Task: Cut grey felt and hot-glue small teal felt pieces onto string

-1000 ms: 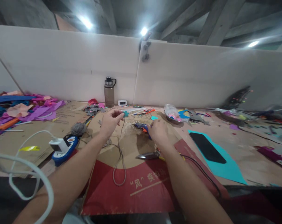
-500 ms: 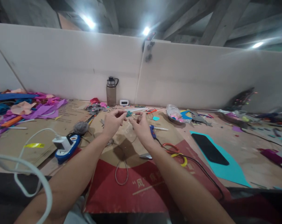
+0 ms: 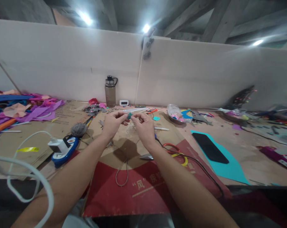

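A small teal piece (image 3: 129, 116) is pinched between the fingertips of my left hand (image 3: 112, 124) and my right hand (image 3: 144, 127), which nearly meet above the cardboard. Both hands are closed on it, though its exact shape is too small to make out. Below them, a loop of grey cord (image 3: 122, 179) hangs or lies over the red part of the cardboard (image 3: 110, 199). Scissors (image 3: 173, 147) with orange and yellow handles lie partly under my right forearm. Behind my right hand, a white stick (image 3: 162, 129) rests on the cardboard.
Left are a blue power strip (image 3: 66, 153) with a white plug, grey yarn (image 3: 79, 129) and coloured scraps (image 3: 27, 109). A bottle (image 3: 110, 91) stands by the partition. Right are a bag-filled dish (image 3: 176, 115) and a black phone (image 3: 210, 147) on teal sheet.
My right hand has closed in on the teal piece, its fingertips now beside my left fingertips. The whole view has shifted slightly, with objects appearing a little further left.
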